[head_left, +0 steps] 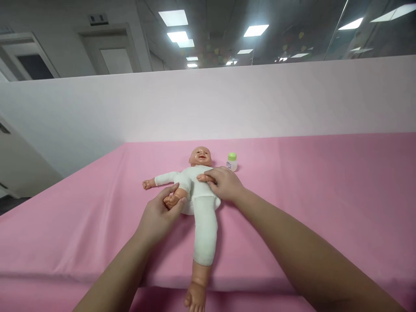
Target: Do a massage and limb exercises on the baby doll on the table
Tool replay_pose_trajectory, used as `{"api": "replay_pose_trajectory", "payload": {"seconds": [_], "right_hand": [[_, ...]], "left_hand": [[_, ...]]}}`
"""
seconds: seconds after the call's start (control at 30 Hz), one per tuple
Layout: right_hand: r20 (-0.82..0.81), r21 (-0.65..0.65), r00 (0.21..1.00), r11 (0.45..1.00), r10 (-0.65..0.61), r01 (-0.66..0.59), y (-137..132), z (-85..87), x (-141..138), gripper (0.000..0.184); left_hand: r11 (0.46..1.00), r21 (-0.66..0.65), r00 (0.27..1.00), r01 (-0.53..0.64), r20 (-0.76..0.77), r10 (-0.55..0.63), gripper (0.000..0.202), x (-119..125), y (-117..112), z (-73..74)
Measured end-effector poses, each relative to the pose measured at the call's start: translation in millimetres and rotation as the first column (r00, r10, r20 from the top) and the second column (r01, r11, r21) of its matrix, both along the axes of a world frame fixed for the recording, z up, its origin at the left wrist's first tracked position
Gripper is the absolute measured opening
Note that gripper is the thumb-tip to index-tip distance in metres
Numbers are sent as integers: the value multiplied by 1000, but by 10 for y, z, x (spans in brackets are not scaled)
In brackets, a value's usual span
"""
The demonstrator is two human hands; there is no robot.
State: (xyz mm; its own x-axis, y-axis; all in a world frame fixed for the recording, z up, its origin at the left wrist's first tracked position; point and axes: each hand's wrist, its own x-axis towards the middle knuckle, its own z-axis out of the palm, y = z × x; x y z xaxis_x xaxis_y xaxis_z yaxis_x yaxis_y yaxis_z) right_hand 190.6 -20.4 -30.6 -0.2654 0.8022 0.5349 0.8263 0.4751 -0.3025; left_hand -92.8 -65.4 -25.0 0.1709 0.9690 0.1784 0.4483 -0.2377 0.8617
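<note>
A baby doll (pixel 205 234) with a white cloth body lies on its back, head away from me. My left hand (pixel 159 216) is closed round the foot and ankle of its bent left-side leg, which is folded up toward the belly. Across the doll's chest lies its right-side arm, with my right hand (pixel 225 184) closed around it; the doll's small hand pokes out past my fingers. The other leg stretches straight toward me, its bare foot (pixel 196 297) over the near edge. The doll's other arm reaches out to the left.
A small clear bottle (pixel 232 162) with a green cap stands right of the doll's head. Pink cloth (pixel 308 182) covers the table, dropping over its near edge. Behind it runs a white low wall (pixel 227 104) with glass above. Doors are at the far left.
</note>
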Motion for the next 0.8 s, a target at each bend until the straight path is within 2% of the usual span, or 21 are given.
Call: {"api": "replay_pose_trajectory", "payload": {"seconds": [0.1,0.2,0.23,0.3,0.37,0.47,0.57,0.63,0.8], "right_hand": [[-100,2,993,998,-67,68,4,-27,75,22],[-310,20,936,984,-164,179,54,-56,230,42],[-405,11,888,970,-219,244,80,-62,301,48],[-577,-43,741,919,-343,392,132,-63,468,54],[-673,-137,617,888,-409,439,171,-56,655,59],[-696,-289,482,822,-532,490,206,-57,923,60],[-618,-465,383,712,-686,526,231,-92,1116,60],[-549,-541,387,668,-741,511,243,-130,1194,62],[-347,-592,522,613,-780,523,232,-195,1259,65]], "left_hand": [[999,36,996,-30,-79,33,74,-35,-85,-10],[994,80,984,-79,-152,90,71,-90,-246,-26],[991,94,981,-95,-163,110,71,-113,-315,-37],[983,122,976,-134,-157,152,70,-170,-466,-72],[973,137,972,-187,-118,204,71,-247,-625,-123],[969,114,971,-219,-70,228,72,-410,-847,-219],[985,86,985,-153,-69,159,69,-594,-1021,-303],[986,100,988,-131,-64,138,67,-695,-1101,-327],[967,187,980,-173,-67,188,67,-787,-1187,-275]]}}
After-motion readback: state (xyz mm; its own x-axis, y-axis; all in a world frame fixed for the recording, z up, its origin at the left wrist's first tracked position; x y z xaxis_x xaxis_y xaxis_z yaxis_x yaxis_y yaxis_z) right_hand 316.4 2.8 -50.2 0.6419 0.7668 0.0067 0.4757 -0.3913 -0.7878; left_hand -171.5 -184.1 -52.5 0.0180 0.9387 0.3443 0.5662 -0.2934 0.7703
